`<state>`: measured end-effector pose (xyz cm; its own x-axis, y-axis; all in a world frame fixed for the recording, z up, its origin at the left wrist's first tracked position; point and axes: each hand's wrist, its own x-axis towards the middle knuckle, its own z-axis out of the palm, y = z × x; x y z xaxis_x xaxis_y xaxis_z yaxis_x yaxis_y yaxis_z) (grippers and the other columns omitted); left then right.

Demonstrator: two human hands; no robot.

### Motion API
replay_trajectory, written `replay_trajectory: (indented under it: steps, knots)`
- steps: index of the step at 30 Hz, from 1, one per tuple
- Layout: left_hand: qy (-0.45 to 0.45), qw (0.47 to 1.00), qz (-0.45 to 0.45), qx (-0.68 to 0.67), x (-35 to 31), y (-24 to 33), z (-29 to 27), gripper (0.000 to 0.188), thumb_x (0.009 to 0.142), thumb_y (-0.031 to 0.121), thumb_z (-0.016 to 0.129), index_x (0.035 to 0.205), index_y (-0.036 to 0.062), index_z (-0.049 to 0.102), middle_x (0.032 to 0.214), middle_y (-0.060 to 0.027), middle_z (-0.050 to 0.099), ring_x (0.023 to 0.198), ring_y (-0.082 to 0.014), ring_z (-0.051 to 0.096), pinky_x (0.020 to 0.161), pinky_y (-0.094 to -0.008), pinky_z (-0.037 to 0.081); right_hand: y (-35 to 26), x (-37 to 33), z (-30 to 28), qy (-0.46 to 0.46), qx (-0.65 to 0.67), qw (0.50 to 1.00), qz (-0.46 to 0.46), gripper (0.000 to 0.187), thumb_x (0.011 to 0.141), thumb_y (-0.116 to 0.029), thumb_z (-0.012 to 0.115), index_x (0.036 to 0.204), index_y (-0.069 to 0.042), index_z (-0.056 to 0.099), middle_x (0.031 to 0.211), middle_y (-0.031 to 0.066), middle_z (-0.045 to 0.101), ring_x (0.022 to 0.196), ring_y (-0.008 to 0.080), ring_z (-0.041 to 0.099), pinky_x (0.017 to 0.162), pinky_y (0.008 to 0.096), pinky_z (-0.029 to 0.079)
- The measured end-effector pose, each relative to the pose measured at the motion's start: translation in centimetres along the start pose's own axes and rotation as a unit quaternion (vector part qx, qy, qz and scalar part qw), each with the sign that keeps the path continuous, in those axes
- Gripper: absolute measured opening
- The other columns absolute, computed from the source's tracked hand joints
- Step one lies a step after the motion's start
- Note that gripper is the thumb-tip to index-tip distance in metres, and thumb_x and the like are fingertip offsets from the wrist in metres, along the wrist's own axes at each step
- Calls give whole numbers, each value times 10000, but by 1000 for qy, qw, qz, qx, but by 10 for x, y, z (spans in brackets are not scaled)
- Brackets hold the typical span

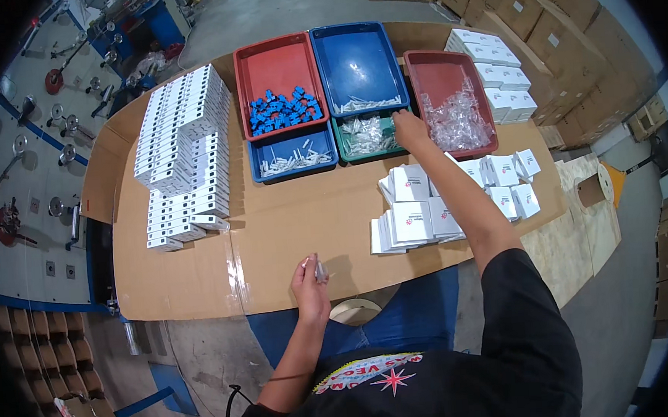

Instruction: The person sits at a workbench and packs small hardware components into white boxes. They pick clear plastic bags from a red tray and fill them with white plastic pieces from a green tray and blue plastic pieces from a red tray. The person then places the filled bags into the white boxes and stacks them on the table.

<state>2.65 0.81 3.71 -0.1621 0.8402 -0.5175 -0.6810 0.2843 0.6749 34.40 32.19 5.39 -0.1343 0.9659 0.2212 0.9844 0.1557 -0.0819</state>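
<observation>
My left hand (309, 290) is closed near the table's front edge. A small clear, greyish piece (320, 272) shows between its thumb and fingers; its exact kind is too small to tell. My right arm stretches far forward, and my right hand (411, 129) is at the right end of a green tray (377, 157). Its fingers look curled together there, their tips partly hidden. Inside that tray lie small clear plastic packets (366, 135). Just right of the hand, a red tray (434, 68) holds a heap of clear plastic pieces (459, 120).
Blue parts (286, 110) fill a red tray (275, 59). Two blue trays (355, 54) hold white stick-like pieces (296, 159). White boxes (184, 141) stand stacked at left; more (410, 223) lie at right and back right (497, 68). Cardboard (289, 219) covers the table.
</observation>
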Motion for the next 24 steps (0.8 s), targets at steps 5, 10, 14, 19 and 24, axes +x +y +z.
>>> replay_trajectory:
  steps: [5,10,14,19,24]
  knots:
    - [-30,999,18,-33,-7,0,-3,138,1006,211,582,1064,89,610,986,-22,624,943,-153,621,796,-298,496,9,5,17,23,15,1000,-4,125,834,-33,573,925,-39,658,987,171,650,959,365,661,811,462,554]
    - [-42,999,8,4,-5,-2,-2,116,1002,193,592,1042,85,604,972,-27,619,897,-144,603,785,-298,493,25,9,27,36,34,999,3,111,797,-84,617,876,-40,682,960,172,664,940,372,658,814,482,534]
    - [-50,998,27,16,-1,-4,-10,107,979,158,631,1037,71,606,949,-26,617,840,-122,580,761,-287,483,9,3,-4,22,68,996,51,114,813,-116,617,871,-42,682,916,175,674,870,380,661,778,470,529]
    - [-54,997,27,37,-5,-2,-12,93,958,146,665,959,66,619,983,-47,651,858,-109,587,747,-275,472,-13,-15,-74,77,266,958,74,130,813,-131,670,889,-26,665,814,115,679,738,245,662,682,350,512]
    - [-64,991,51,102,-3,-3,-6,118,963,161,662,916,54,650,1009,-62,688,863,-100,598,758,-274,471,-36,-83,-105,52,572,817,54,138,852,-74,696,962,10,693,839,10,673,750,72,590,694,226,475]
